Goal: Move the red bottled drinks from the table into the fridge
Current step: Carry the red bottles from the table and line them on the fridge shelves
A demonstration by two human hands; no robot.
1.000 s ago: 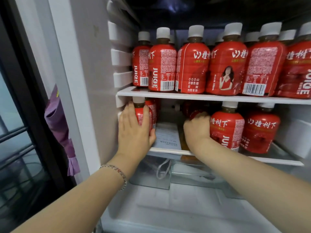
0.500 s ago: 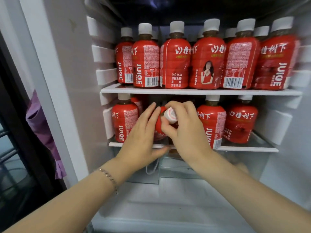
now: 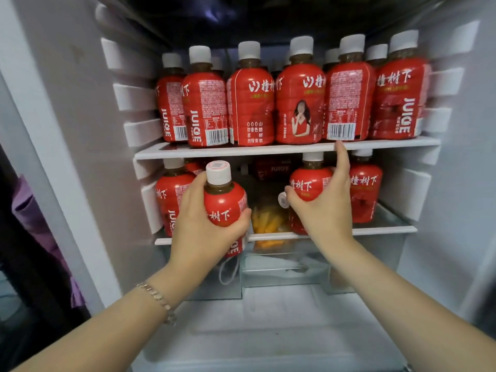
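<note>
Both forearms reach forward into the open fridge (image 3: 88, 162). The left hand (image 3: 204, 232) grips a red bottle (image 3: 225, 202) upright by its body, thumb across the label, just in front of the lower shelf (image 3: 383, 230). The right hand (image 3: 326, 208) curls round a second bottle (image 3: 311, 181) standing on that shelf, with one finger stretched up to touch the edge of the upper shelf (image 3: 241, 152), which carries a row of bottles (image 3: 252, 103).

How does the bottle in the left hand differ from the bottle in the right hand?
The left-hand bottle is held out in front of the lower shelf, its whole cap showing. The right-hand bottle is further in, its cap top hidden under the upper shelf. Both are upright, red-labelled and white-capped.
</note>
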